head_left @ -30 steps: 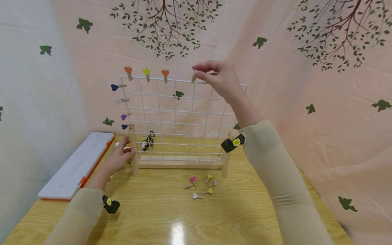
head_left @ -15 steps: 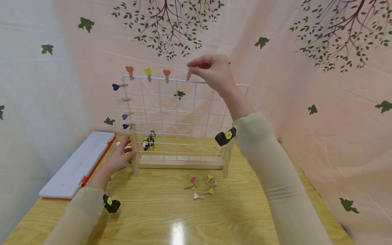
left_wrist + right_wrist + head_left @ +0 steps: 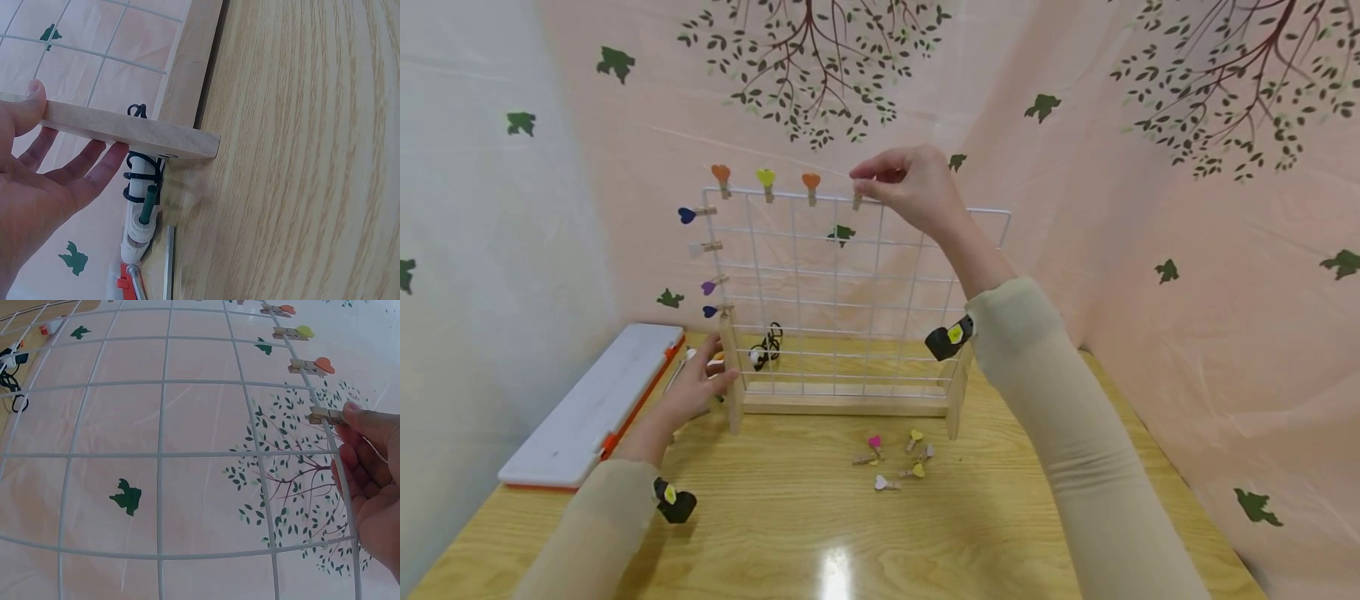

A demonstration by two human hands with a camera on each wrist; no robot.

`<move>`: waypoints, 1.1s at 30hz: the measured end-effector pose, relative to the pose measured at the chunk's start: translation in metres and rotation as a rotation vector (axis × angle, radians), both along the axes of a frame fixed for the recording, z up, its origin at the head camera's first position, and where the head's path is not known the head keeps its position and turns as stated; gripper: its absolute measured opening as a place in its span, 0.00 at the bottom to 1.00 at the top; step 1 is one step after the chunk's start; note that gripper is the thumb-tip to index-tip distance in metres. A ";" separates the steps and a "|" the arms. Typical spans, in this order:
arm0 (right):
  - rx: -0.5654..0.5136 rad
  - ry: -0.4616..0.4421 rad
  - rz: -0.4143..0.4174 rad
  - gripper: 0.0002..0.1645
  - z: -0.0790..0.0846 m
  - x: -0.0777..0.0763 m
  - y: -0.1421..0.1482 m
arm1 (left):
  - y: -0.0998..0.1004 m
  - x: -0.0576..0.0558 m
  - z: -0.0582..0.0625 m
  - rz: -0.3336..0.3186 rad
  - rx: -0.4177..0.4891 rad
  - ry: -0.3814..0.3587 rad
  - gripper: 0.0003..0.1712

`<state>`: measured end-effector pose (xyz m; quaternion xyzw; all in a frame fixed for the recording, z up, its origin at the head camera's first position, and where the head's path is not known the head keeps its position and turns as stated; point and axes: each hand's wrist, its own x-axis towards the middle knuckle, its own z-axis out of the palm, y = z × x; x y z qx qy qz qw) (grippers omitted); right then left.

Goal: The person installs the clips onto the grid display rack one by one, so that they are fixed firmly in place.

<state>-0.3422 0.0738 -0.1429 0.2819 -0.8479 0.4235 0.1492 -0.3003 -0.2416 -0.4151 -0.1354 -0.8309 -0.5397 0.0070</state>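
My right hand (image 3: 916,190) pinches a small wooden clothespin (image 3: 325,415) between thumb and fingertips. Its clip end overlaps the top wire of the white grid rack (image 3: 835,275); the fingers hide its other end. To its left, orange, yellow-green and orange heart clothespins (image 3: 811,185) stand along that wire. More heart clothespins (image 3: 708,287) in blue, white and purple stick out from the rack's left side. Low on the left, my left hand (image 3: 688,387) holds the rack's wooden leg (image 3: 131,128), thumb on one side and fingers on the other.
Several loose heart clothespins (image 3: 887,483) lie on the wooden table (image 3: 775,517) in front of the rack. A white case with orange edging (image 3: 595,400) lies at the left. Behind the rack is a black coiled cable (image 3: 769,342), and a patterned cloth hangs at the back.
My right hand has moved left along the top wire with the clothespin, rising slightly, then lowering it to the wire. My left hand stays on the wooden leg.
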 end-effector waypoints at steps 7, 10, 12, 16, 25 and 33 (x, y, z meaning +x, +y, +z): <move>0.053 0.130 0.060 0.19 0.003 0.011 0.009 | -0.001 -0.002 -0.002 -0.001 0.001 0.004 0.41; 0.021 0.222 0.073 0.19 0.006 0.033 0.015 | -0.002 -0.003 -0.003 0.000 -0.001 0.002 0.41; -0.001 0.262 0.096 0.18 0.005 0.050 0.018 | -0.002 -0.003 -0.003 0.000 -0.001 -0.002 0.42; 0.029 0.332 0.153 0.16 -0.016 0.058 0.030 | -0.002 -0.003 -0.003 0.002 0.000 -0.006 0.41; 0.313 0.213 0.273 0.23 -0.142 0.050 0.059 | 0.000 -0.001 -0.003 0.007 -0.009 -0.009 0.41; 0.415 0.064 0.376 0.24 -0.255 0.064 0.067 | -0.002 -0.002 -0.003 0.013 -0.012 0.010 0.40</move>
